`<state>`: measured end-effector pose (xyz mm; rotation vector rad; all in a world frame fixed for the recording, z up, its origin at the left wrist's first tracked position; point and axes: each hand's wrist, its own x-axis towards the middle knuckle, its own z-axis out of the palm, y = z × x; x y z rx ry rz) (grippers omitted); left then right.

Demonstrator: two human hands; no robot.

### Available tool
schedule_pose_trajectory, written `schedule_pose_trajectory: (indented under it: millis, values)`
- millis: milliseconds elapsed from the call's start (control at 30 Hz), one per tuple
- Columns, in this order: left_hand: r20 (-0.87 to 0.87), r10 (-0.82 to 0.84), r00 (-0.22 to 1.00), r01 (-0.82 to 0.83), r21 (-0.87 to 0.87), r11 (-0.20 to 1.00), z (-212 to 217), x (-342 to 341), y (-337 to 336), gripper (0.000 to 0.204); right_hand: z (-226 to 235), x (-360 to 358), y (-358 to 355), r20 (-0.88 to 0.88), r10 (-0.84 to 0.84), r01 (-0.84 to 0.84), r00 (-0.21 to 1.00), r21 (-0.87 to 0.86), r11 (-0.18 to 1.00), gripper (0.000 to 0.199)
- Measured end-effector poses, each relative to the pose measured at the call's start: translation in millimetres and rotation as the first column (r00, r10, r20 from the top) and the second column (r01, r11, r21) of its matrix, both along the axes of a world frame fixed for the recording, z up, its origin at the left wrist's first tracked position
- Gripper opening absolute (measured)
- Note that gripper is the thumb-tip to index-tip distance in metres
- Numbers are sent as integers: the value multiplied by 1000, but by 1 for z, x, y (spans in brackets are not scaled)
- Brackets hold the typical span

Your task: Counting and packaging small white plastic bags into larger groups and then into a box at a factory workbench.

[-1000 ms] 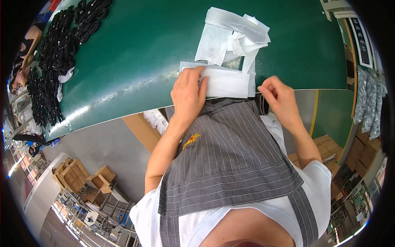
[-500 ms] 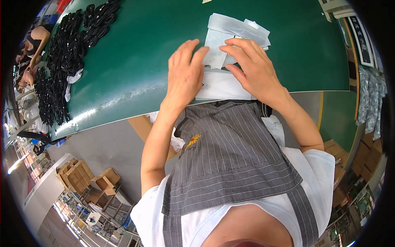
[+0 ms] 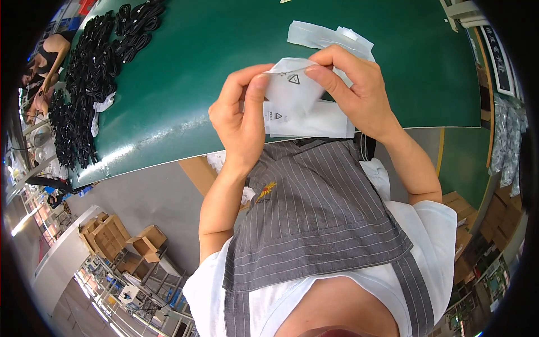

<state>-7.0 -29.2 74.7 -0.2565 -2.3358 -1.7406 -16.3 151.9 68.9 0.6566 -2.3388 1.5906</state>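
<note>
Between my two hands hangs a small translucent white plastic bag (image 3: 292,90) with a printed triangle mark. My left hand (image 3: 240,106) pinches its upper left corner between thumb and fingers. At its upper right corner, my right hand (image 3: 356,84) pinches the edge the same way. Below the raised bag, a stack of similar white bags (image 3: 323,121) lies flat along the table's front edge. Beyond my right hand rest more whitish bags (image 3: 314,35), with a small folded white piece (image 3: 349,33) on top.
The green table (image 3: 196,67) spans the front. Bundled black cables (image 3: 92,67) are heaped on its left side, with another person (image 3: 53,59) beyond them. Open cardboard boxes (image 3: 109,238) stand at lower left; clear plastic bags (image 3: 501,140) hang at far right.
My fingers, spread over the bags half a second ago, have closed on one bag. It is now lifted and drawn toward me, away from the bags at the back.
</note>
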Motion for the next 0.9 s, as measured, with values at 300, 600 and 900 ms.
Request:
schedule_pose_trajectory:
  millis: [300,600,900]
  values:
    - [360,-116,926,85,101,991,-1,3,-10,15,3,13,-9,380,23,-60,925,83,995,19]
    - [359,-182,915,205,-26,978,-18,18,-8,13,-10,9,-16,488,25,-68,873,71,995,21]
    - [420,-30,907,-79,241,967,-39,31,-21,8,-16,45,0,700,49,-120,712,53,991,20]
